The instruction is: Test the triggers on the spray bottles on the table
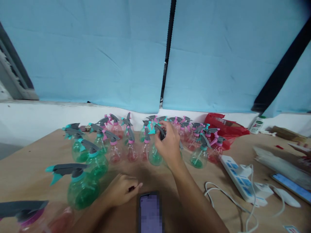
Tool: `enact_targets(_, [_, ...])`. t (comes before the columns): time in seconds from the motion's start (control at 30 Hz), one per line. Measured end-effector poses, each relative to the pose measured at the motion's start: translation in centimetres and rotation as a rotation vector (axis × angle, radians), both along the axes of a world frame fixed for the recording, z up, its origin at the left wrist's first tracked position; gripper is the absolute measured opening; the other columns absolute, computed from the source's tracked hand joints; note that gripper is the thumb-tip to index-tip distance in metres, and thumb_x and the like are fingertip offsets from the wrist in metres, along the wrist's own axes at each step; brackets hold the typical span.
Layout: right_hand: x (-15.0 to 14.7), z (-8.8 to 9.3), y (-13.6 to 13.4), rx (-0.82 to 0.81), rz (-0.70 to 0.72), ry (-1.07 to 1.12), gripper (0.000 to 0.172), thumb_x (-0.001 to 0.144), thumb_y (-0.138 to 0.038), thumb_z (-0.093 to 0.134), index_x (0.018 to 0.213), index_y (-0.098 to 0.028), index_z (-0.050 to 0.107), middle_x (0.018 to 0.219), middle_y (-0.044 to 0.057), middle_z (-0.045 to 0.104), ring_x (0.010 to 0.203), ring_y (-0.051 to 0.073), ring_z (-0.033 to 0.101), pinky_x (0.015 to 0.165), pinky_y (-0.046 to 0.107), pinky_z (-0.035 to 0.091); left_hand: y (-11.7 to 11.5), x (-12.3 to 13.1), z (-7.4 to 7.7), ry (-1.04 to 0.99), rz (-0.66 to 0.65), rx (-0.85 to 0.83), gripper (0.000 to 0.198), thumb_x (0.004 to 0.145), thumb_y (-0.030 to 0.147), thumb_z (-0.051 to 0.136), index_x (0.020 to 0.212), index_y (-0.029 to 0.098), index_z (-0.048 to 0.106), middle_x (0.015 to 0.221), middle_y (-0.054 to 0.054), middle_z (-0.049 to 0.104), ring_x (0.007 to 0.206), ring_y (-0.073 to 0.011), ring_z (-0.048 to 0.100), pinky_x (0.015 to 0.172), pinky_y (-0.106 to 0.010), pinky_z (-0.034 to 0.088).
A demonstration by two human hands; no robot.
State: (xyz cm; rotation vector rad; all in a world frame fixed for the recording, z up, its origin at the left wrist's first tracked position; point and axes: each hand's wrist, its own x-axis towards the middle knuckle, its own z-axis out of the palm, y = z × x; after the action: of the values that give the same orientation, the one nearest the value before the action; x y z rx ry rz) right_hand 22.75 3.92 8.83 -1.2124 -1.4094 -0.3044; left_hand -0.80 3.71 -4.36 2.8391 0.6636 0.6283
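Observation:
My right hand is closed round the grey and teal spray head of a green spray bottle, which stands among the others on the wooden table. Low over the table, left of a phone, my left hand is curled, with a small dark red thing at its fingers. A green spray bottle with a teal collar is nearest to that hand on the left. More bottles with pink collars and teal collars stand in rows behind.
On the right are a white power strip with plugs and cables, a second phone, and a plastic wrapper. A red bag and a white bottle stand by the wall. A pink-collared bottle is at front left.

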Motion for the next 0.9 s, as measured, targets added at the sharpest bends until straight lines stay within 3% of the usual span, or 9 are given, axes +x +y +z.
enact_targets(0.3, [-0.34,-0.52,0.13,-0.273,0.049,-0.109,0.039,0.083,-0.014,0.057,0.121,-0.023,0.061,0.093,0.002,0.070,0.078,0.021,0.066,0.071,0.030,0.045,-0.09,0.05,0.12,-0.040,-0.005,0.020,0.044,0.107,0.024,0.049,0.064,0.018,0.046,0.058,0.003,0.049,0.054,-0.0111,0.047,0.056,-0.030,0.023])
enact_targets(0.6, [-0.83,-0.20,-0.28,-0.439,0.058,-0.157,0.047,0.083,-0.013,0.058,0.129,-0.023,0.059,0.097,0.004,0.073,0.086,0.024,0.066,0.070,0.030,0.037,-0.15,-0.03,0.20,0.011,0.009,0.052,0.045,0.107,0.025,0.048,0.064,0.018,0.043,0.057,0.004,0.050,0.053,-0.0099,0.047,0.055,-0.030,0.023])
enact_targets(0.9, [-0.95,-0.44,-0.09,-0.458,0.122,-0.165,0.049,0.084,-0.009,0.057,0.131,-0.021,0.058,0.097,0.005,0.072,0.086,0.023,0.065,0.072,0.029,0.038,-0.06,-0.14,-0.06,0.022,0.018,0.062,0.044,0.108,0.026,0.047,0.065,0.018,0.044,0.058,0.004,0.052,0.054,-0.0099,0.049,0.056,-0.030,0.023])
